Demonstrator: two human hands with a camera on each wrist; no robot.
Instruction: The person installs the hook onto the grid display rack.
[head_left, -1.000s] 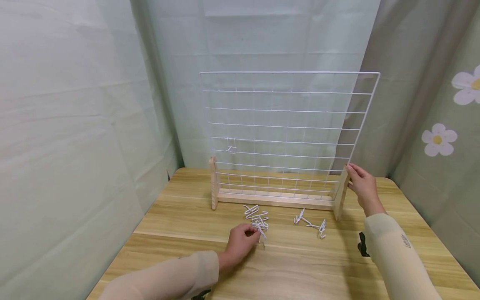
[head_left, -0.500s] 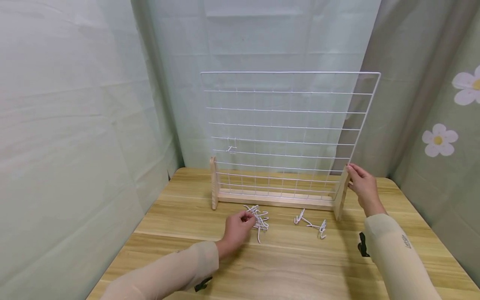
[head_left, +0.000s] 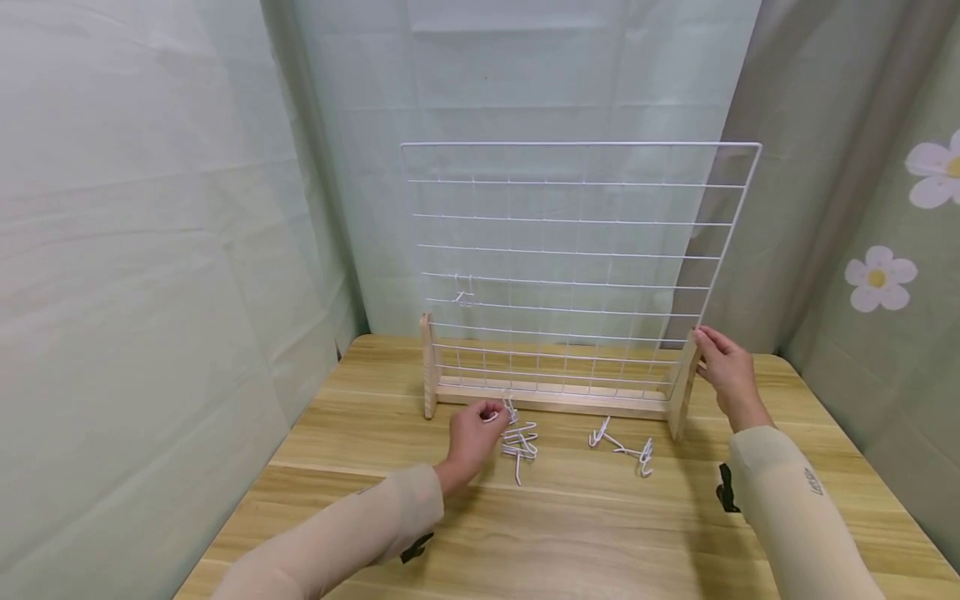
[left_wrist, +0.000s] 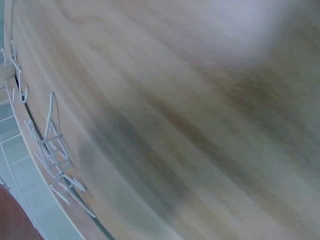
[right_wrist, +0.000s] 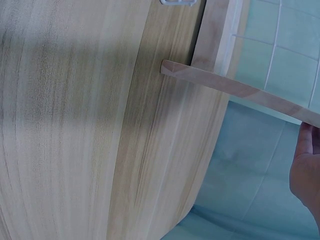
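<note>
A white wire grid panel stands upright in a wooden base. My left hand pinches a white wire hook between thumb and fingertips, just in front of the base. Below it on the table lies a small tangle of similar hooks, also seen in the left wrist view, where only part of my left hand shows. My right hand grips the top of the base's right wooden upright. In the right wrist view that upright meets the fingertips.
One hook hangs on the grid's left side. Two more hooks lie linked or touching near the base's right half. The wooden table has rounded back corners, with pale curtains close at the sides and back.
My left hand has moved away from me, from the front of the hook tangle to its back, and now lifts a hook there. The right hand stays on the upright.
</note>
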